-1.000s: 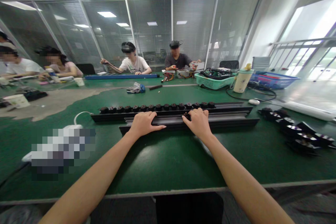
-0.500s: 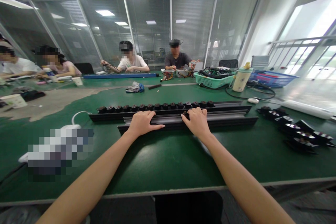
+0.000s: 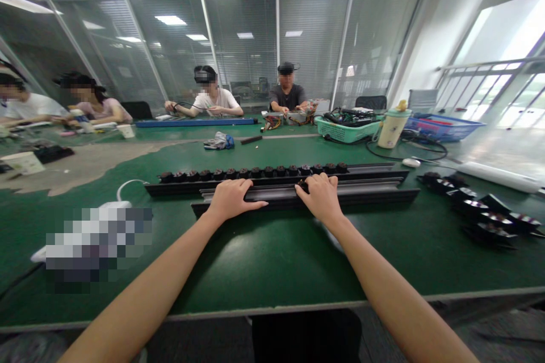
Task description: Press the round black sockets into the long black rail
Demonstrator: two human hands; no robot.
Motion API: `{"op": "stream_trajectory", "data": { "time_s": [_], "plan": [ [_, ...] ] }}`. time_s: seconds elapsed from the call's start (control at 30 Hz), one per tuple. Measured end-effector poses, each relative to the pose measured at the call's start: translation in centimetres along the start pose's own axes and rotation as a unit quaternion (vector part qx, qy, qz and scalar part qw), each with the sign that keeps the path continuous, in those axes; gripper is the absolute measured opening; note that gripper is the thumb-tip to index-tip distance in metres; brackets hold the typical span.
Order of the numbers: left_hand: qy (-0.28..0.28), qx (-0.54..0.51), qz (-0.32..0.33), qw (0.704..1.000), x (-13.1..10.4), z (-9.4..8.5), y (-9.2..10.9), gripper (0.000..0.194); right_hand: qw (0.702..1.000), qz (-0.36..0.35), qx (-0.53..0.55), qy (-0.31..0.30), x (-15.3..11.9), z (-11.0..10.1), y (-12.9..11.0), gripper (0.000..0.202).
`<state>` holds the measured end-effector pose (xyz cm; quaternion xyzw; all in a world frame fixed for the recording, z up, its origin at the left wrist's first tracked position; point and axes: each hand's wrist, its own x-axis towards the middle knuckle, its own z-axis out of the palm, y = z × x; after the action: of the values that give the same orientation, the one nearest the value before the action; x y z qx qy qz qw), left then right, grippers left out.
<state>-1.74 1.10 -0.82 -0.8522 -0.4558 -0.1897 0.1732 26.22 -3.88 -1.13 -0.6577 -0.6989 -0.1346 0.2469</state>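
A long black channel rail [image 3: 361,197] with a silvery inside lies crosswise on the green table in front of me. My left hand [image 3: 227,199] grips its left half, fingers over the far side and thumb stretched along the near edge. Farther right, my right hand [image 3: 321,197] is closed on a small black part [image 3: 302,186] in the channel; most of that part is hidden by the fingers. Just behind lies a second black rail [image 3: 179,188], with a row of several small round black parts [image 3: 255,172] along it.
To the right lies a heap of black parts with shiny faces [image 3: 489,215]. A white power strip [image 3: 93,238], blurred out, is at the left. Farther back are a green basket [image 3: 347,131], a cream tumbler [image 3: 392,129] and a grey cloth [image 3: 219,140]. Several people sit across the table.
My hands and both rails hold almost the same places. Across the table, the person in the dark shirt has brought their hands closer together, and the person in white has shifted a cable.
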Motion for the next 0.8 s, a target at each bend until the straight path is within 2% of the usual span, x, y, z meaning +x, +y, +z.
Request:
{"op": "stream_trajectory", "data": {
  "time_s": [0.8],
  "plan": [
    [0.0, -0.01, -0.002, 1.0, 0.0, -0.21, 0.0, 0.082, 1.0, 0.011, 0.007, 0.013, 0.01, 0.26, 0.16, 0.03]
  ]
}}
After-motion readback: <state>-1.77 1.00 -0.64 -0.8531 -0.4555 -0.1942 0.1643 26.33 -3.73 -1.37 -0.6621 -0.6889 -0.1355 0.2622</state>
